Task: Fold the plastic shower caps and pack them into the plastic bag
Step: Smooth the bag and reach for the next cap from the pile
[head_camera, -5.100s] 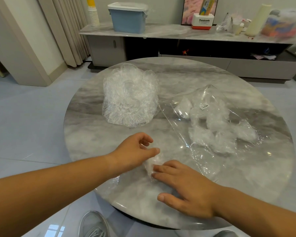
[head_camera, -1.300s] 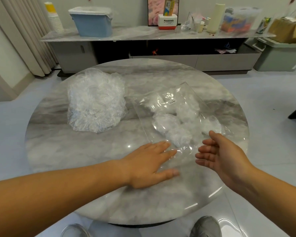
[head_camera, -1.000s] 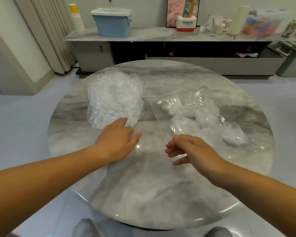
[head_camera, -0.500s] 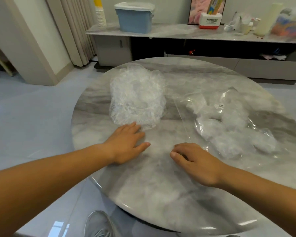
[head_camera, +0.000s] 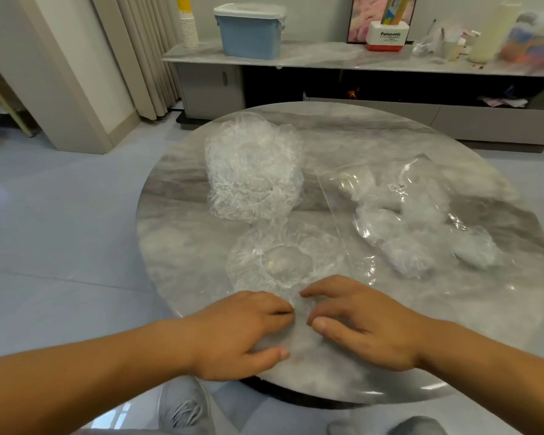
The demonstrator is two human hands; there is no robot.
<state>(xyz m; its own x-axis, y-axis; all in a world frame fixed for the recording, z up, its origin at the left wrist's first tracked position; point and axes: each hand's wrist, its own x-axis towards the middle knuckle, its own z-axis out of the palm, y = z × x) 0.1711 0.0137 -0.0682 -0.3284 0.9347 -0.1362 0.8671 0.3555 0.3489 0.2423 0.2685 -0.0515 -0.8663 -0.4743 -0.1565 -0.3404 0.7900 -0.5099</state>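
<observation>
Shower cap point(head_camera: 274, 262) spread flat on tabletop point(head_camera: 176, 252), roundish, just beyond both hands; left hand point(head_camera: 242, 328) and right hand point(head_camera: 361, 321) equally near, fingers curled, pinching near rim; plastic bag point(head_camera: 421, 215) far right; fold probably runs away from body.

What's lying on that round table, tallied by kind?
Heap of loose shower caps: 1
Single shower cap, spread flat: 1
Plastic bag holding folded caps (number unclear): 1
Total: 3

A home living room: low media cabinet point(head_camera: 358, 80), curtains point(head_camera: 139, 51), round marble table point(head_camera: 390, 356).
</observation>
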